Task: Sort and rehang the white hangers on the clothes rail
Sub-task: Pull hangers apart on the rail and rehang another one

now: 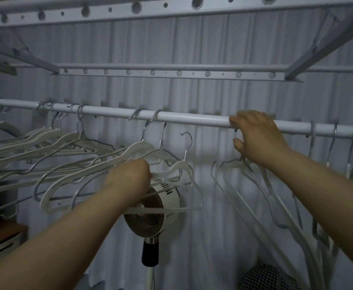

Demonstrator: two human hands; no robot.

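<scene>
A white clothes rail (184,118) runs across the view at chest height. Several white hangers (52,147) hang bunched on its left half. My left hand (127,178) grips one white hanger (179,166) by its shoulder; its metal hook (187,136) is free in the air below the rail. My right hand (257,137) is up at the rail, fingers curled over it, with the neck of a hanger bundle (244,166) under the palm. More white hangers (351,149) hang at the far right.
A white fan (156,208) on a stand sits behind the held hanger. A perforated metal rack frame (171,74) spans overhead. A pleated grey curtain backs everything. A cardboard box (2,237) is at lower left, a mesh basket (267,277) at lower right.
</scene>
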